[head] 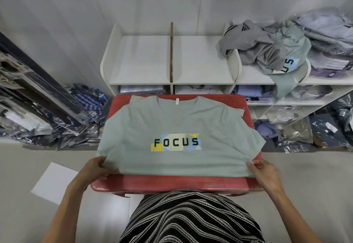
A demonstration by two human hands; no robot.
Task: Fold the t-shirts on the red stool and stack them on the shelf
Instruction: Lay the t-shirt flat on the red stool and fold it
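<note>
On the red stool (175, 182), both hands pinch the t-shirt (172, 120).

Both forearms are bare from the bottom edge of the frame up to the wrists, with no sleeve, watch, bracelet or ring showing on the left hand (97, 168) or the right hand (264, 172). The person wears a black garment (191, 218) patterned with white stripes; some bands are plain lines, others carry a fine chevron or braided motif, and they run in diagonal, converging directions across the fabric.
</note>
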